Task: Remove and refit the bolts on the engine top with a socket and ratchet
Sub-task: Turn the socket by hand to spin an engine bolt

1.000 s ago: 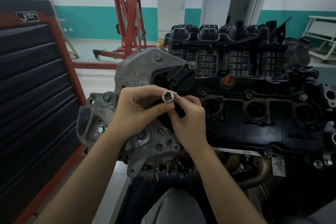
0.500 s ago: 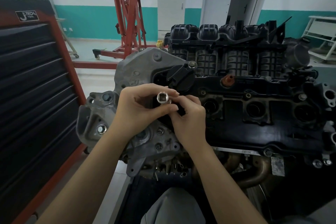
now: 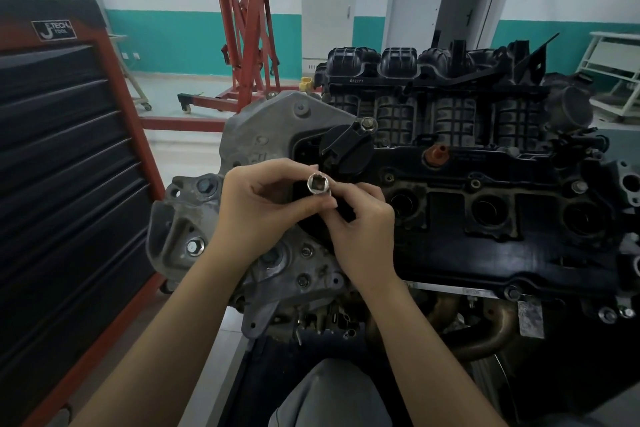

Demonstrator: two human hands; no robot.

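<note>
Your left hand [image 3: 263, 208] pinches the socket [image 3: 319, 184] between thumb and curled fingers, with its square drive opening turned up toward you. Your right hand [image 3: 360, 232] meets it from the other side, fingertips [image 3: 341, 188] touching the socket's right edge; you cannot tell what else, if anything, that hand holds. Both hands hover just above the engine top [image 3: 485, 218], over its left end. Just beyond the socket stands the black oil filler cap [image 3: 346, 149], and past that a bolt [image 3: 367, 123] sits upright in the cover's edge. Further right of your grip lie the open plug wells [image 3: 488, 210]. Well to the left of your hands stands the tool cabinet [image 3: 69, 184], and far behind them the red engine hoist [image 3: 247, 38].
</note>
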